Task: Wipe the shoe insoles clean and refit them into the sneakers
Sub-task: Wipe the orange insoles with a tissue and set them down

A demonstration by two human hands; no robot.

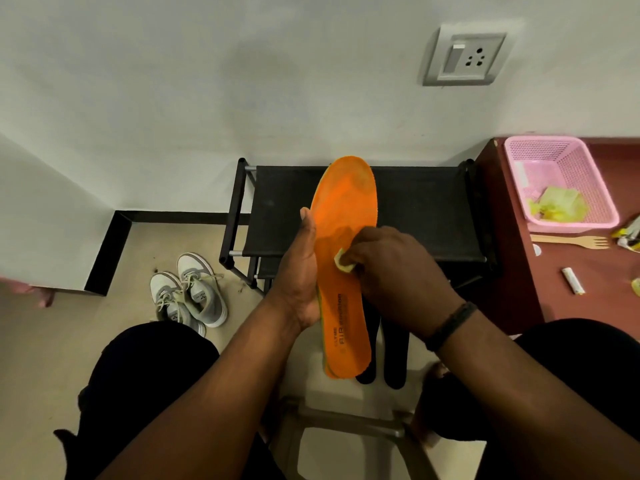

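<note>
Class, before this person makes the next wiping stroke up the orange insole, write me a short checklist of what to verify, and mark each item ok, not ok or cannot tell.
1. Insole held firmly: ok. The left hand grips the orange insole along its edge.
2. Wipe in hand: ok. The right hand pinches a small yellow wipe against the insole's middle.
3. Toe area clean: not ok. A pale, dull patch shows near the toe end.
4. Wipe still damp enough: cannot tell.
5. Sneakers ready for refitting: ok. The grey sneakers stand side by side on the floor, left of the black rack.
6. Sneakers' insides empty: cannot tell.
</note>
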